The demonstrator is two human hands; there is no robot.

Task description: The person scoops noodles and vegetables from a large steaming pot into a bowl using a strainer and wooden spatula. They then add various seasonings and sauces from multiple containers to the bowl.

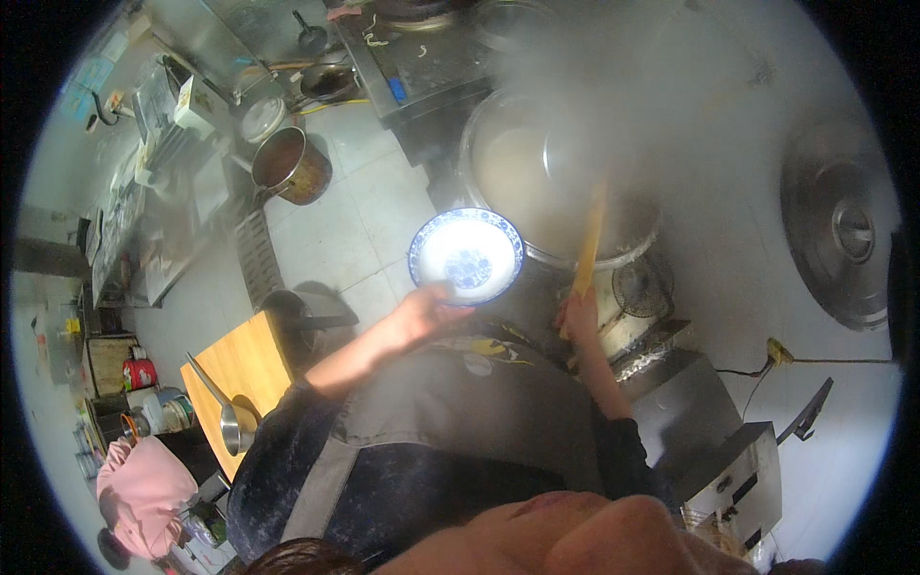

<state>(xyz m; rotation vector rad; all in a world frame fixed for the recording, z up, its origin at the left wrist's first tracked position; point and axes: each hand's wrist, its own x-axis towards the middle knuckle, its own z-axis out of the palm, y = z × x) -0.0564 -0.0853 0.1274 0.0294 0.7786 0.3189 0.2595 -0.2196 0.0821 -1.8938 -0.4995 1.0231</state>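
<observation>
My left hand (428, 311) is closed on the near rim of a white bowl (469, 257) with a blue pattern round its edge and in its middle. The bowl's inside faces up, and no food shows in it. My right hand (577, 316) grips a long yellowish wooden handle (591, 240). Its far end runs into steam over a large metal pot (467, 158), so what is at that end is hidden. Pale, cloudy liquid (513, 168) fills the pot. The bowl is held just left of the pot's near rim.
Thick steam blurs the upper right. A big metal lid (843, 230) is by the right wall. At left, a brown-stained pot (307, 182) stands on the tiled floor, and a steel ladle (235, 426) lies on a wooden board (235, 364). A dark stove (431, 67) is behind.
</observation>
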